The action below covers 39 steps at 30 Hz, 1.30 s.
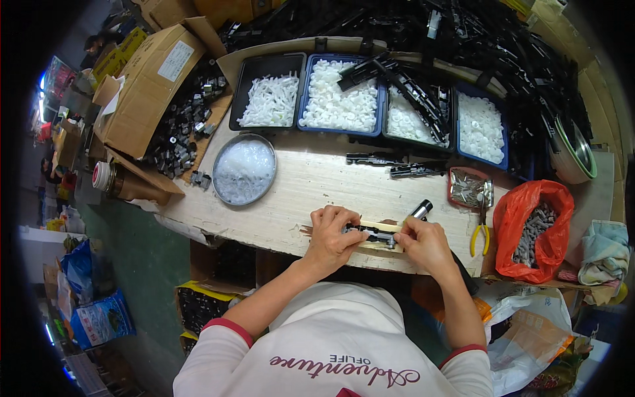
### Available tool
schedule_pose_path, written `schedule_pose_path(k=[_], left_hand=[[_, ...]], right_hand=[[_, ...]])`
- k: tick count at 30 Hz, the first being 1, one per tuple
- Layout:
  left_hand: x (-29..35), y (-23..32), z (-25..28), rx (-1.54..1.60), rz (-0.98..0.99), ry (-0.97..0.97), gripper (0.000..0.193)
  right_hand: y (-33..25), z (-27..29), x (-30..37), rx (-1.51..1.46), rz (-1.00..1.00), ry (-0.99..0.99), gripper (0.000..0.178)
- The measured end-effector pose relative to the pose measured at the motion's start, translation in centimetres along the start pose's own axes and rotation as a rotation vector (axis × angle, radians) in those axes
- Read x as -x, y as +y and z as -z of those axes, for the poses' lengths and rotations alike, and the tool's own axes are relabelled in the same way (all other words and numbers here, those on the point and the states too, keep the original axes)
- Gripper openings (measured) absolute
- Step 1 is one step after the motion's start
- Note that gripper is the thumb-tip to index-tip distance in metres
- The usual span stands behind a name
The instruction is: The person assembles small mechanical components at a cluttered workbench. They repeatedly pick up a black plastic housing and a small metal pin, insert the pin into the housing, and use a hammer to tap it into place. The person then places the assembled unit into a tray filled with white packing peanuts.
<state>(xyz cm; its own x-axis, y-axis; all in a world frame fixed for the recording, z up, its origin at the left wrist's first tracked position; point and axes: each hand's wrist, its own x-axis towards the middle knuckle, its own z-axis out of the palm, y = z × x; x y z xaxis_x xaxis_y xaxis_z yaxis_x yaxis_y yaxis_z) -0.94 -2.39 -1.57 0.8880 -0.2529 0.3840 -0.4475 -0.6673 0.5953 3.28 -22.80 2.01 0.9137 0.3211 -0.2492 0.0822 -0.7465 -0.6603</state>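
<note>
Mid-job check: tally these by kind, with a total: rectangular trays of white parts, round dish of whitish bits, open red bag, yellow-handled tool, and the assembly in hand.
Rectangular trays: 4
Round dish: 1
Red bag: 1
Yellow-handled tool: 1
Held black-and-grey assembly: 1
Total: 8

Tabletop (304, 178): bright, soft shadows
Black parts (509, 73): dark, small glints
Floor (142, 258): dim
Far-left light (42, 100): white glare
Rim: black, edges bent

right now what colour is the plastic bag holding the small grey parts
The plastic bag is bright red, seen best in the head view.
</note>
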Motion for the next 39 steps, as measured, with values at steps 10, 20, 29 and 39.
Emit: schedule_pose_path(k=[10, 20, 29, 39], left_hand=[[-0.1, 0.2, -0.2, 0.028, 0.001, 0.016, 0.016], [-1.4, 0.5, 2.1, 0.157, 0.099, 0.121, 0.017], [-1.7, 0.1, 2.9, 0.116, 0.119, 0.167, 0.018], [-0.7, -1.4, 3.1, 0.083, 0.223, 0.194, 0.019]], right_hand=[[2.9, 1.3, -8.7, 0.687, 0.346, 0.412, 0.018], [-1.4, 2.4, -4.3, -0.956, 0.099, 0.127, 0.02], [-1.2, 0.8, -4.1, -0.16, 0.368, 0.401, 0.018], [-2.4, -1.5, -9.3, 0.459, 0.451, 0.392, 0.019]])
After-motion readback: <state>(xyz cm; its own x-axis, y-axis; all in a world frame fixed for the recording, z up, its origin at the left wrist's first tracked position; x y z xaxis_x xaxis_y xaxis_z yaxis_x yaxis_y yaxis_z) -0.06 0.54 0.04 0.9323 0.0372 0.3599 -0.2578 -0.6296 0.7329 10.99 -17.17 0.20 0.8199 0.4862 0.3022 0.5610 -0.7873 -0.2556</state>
